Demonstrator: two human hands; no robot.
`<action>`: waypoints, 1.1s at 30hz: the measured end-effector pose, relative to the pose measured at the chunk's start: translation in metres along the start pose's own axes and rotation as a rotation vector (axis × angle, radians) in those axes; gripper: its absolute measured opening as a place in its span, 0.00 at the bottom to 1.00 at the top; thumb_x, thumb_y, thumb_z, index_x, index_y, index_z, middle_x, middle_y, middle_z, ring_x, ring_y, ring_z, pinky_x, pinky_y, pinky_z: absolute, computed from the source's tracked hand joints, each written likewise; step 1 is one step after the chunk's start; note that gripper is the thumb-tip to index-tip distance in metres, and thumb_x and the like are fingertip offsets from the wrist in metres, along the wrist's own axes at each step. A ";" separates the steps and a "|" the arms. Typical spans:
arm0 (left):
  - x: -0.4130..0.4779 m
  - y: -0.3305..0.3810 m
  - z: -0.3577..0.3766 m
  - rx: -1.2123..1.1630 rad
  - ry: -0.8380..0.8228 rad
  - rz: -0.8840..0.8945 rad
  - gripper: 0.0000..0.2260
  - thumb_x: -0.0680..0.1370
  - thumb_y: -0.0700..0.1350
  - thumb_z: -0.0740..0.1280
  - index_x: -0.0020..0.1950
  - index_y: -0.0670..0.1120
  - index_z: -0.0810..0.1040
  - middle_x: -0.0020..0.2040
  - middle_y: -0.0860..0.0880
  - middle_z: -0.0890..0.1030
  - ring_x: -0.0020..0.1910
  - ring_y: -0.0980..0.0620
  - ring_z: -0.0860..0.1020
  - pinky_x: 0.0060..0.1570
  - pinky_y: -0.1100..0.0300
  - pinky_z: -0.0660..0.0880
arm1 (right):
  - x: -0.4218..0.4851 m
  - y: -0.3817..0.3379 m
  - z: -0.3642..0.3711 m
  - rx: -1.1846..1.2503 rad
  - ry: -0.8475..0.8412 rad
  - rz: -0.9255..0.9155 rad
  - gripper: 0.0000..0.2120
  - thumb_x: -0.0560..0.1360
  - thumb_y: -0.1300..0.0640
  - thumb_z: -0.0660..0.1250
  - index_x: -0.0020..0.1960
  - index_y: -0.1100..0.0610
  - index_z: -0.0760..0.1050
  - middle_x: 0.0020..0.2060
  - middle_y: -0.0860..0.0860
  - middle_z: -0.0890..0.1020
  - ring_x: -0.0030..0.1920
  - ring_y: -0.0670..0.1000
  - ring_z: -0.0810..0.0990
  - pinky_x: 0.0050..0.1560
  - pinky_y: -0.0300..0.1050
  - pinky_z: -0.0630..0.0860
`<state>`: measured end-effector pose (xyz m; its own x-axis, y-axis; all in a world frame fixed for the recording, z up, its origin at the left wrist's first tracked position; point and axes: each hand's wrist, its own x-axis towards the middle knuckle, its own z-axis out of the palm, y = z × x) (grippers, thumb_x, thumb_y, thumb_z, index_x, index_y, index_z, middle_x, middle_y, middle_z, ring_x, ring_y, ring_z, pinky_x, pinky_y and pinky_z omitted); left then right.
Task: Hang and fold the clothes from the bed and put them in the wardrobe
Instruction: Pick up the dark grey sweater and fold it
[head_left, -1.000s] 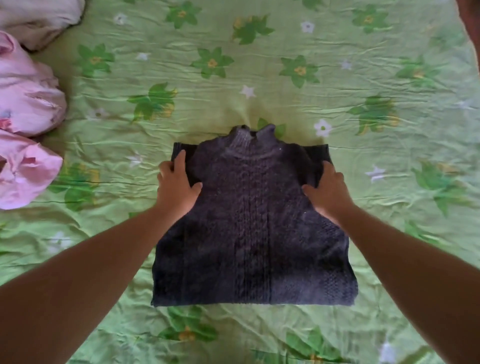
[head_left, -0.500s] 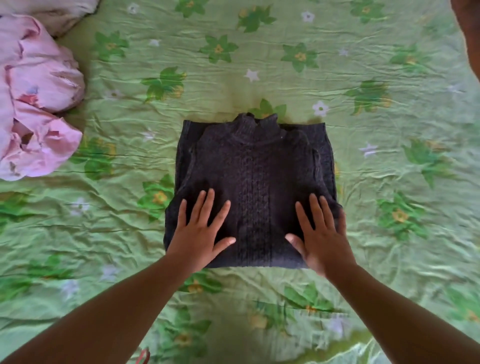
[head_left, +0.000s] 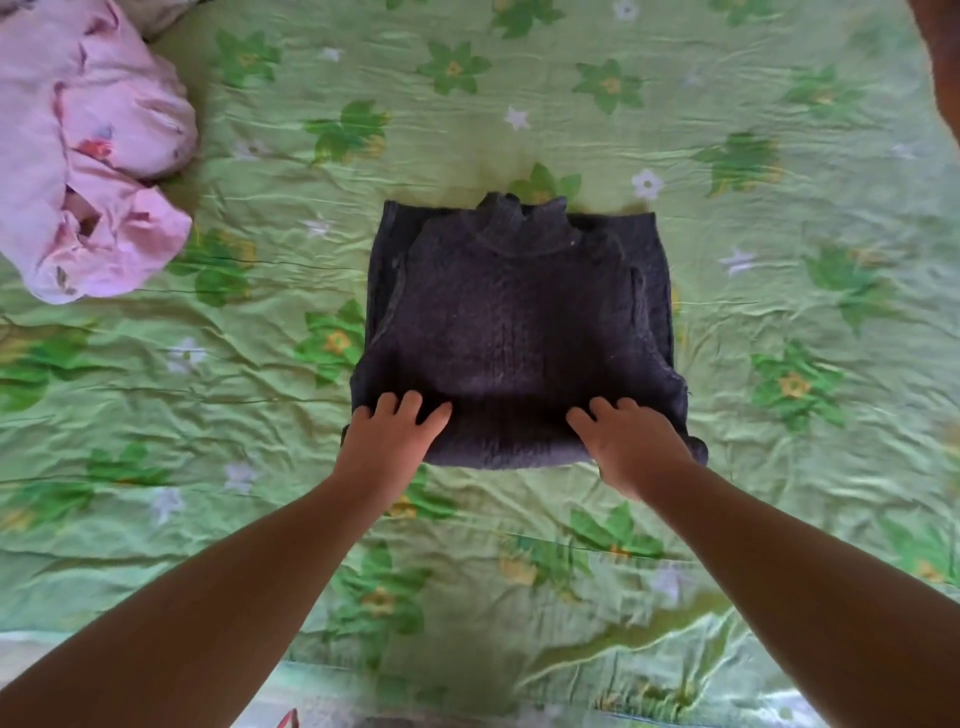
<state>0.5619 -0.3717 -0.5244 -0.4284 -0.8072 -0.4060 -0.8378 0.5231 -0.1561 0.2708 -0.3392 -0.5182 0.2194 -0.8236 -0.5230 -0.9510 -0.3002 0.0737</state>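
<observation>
A dark knitted sweater (head_left: 514, 322) lies folded into a compact rectangle in the middle of the green flowered bed sheet (head_left: 519, 78), collar pointing away from me. My left hand (head_left: 389, 441) rests palm down on its near left corner, fingers and thumb lying on top of the knit. On the near right corner my right hand (head_left: 634, 441) presses in the same way. Both hands have slightly bent fingers, and the sweater's near edge bulges a little between them.
A crumpled heap of pink clothes (head_left: 93, 156) lies at the far left of the bed. A pale garment (head_left: 156, 10) shows just beyond it. A reddish-brown shape (head_left: 940, 52) cuts the top right corner. The bed's near edge runs along the bottom.
The sweater went from long to folded in half. Both hands slid from its shoulders back to the near edge, and their spread fingers have bent.
</observation>
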 end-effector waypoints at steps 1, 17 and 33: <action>-0.009 -0.001 0.000 -0.009 -0.022 0.026 0.35 0.76 0.39 0.63 0.80 0.56 0.55 0.68 0.43 0.67 0.60 0.39 0.71 0.51 0.48 0.72 | -0.005 0.001 -0.004 0.027 -0.045 -0.019 0.28 0.75 0.58 0.66 0.72 0.48 0.61 0.59 0.52 0.73 0.56 0.58 0.76 0.48 0.52 0.74; -0.043 -0.009 0.028 -1.041 0.042 -0.619 0.40 0.73 0.53 0.75 0.79 0.53 0.57 0.67 0.43 0.62 0.67 0.40 0.68 0.66 0.45 0.71 | 0.067 -0.060 -0.067 0.114 0.018 -0.051 0.31 0.83 0.44 0.59 0.80 0.46 0.47 0.74 0.56 0.61 0.69 0.61 0.66 0.54 0.59 0.79; -0.048 -0.032 0.054 -1.732 -0.150 -0.526 0.26 0.69 0.44 0.77 0.63 0.51 0.71 0.55 0.51 0.79 0.54 0.51 0.78 0.54 0.54 0.77 | 0.178 -0.159 -0.151 -0.654 -0.061 -0.475 0.31 0.76 0.58 0.69 0.77 0.51 0.64 0.66 0.51 0.76 0.72 0.56 0.68 0.75 0.72 0.47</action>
<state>0.6272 -0.3347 -0.5484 -0.0836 -0.6965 -0.7126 -0.2690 -0.6728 0.6892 0.4937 -0.5106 -0.4949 0.5381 -0.5152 -0.6670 -0.4348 -0.8477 0.3040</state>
